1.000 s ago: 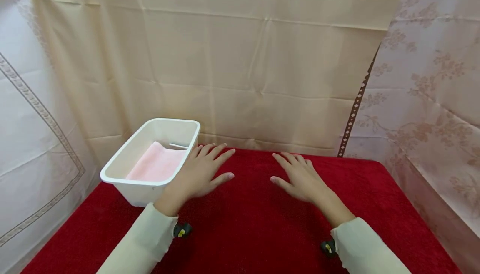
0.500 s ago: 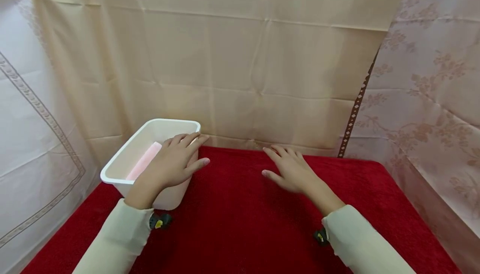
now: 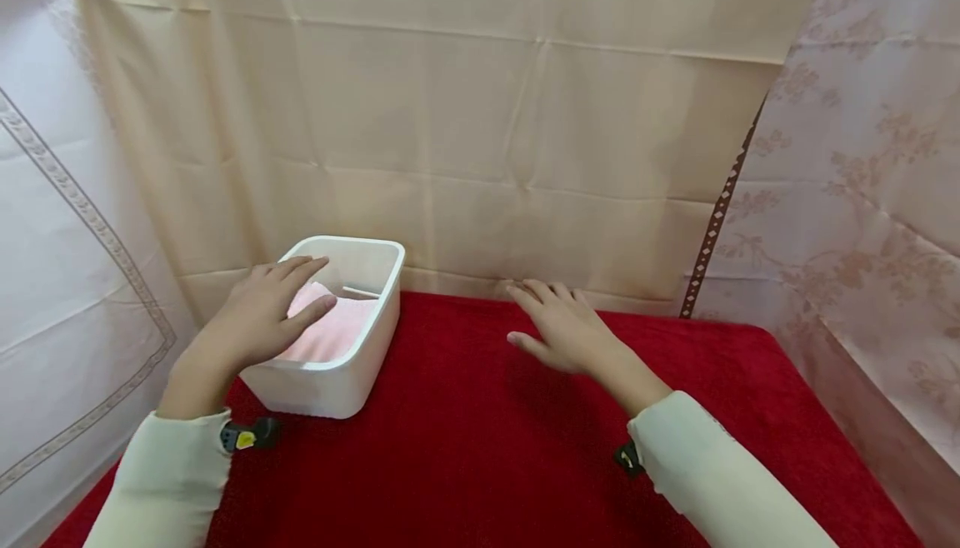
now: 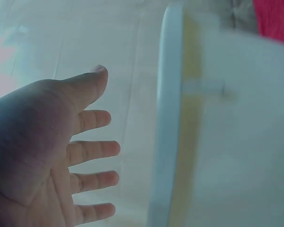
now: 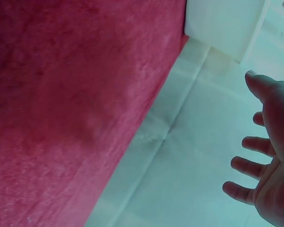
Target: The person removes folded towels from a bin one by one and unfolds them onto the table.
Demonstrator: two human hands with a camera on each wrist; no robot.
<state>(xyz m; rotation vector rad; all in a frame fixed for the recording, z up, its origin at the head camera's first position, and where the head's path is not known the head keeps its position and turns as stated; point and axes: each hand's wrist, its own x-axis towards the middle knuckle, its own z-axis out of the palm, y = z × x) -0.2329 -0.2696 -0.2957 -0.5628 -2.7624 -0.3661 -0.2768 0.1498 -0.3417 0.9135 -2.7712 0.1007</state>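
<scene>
A head-worn camera looks down on a person's two bare hands above a bench [image 3: 465, 423] covered in plush red cloth. The left hand [image 3: 258, 315] is open, back upward, with its fingers extended, slightly spread, and its thumb held apart. It has hold of nothing. From the head, it hides part of the left rim of a white, rectangular tub [image 3: 322, 390]; the left wrist view shows a gap between its fingertips and the tub's rim.

The tub stands upright near the far left of the bench. Inside lies a pink cloth [image 3: 341, 331], partly hidden behind the left hand. Beyond the cloth, near the tub's far right corner, a thin white strip [image 3: 362, 292] shows; what it belongs to is too small to tell.

The right hand [image 3: 566, 336] is also open, fingers extended and thumb apart, with nothing in its grasp. It hovers over the red cloth, to the right of the tub and well apart from it.

Both arms wear pale sleeves [image 3: 720, 465], each with a small dark device [image 3: 251, 435] at the wrist. Behind the bench hangs a creased beige curtain [image 3: 480, 115]; a pale floral curtain [image 3: 877, 156] hangs at the right.
</scene>
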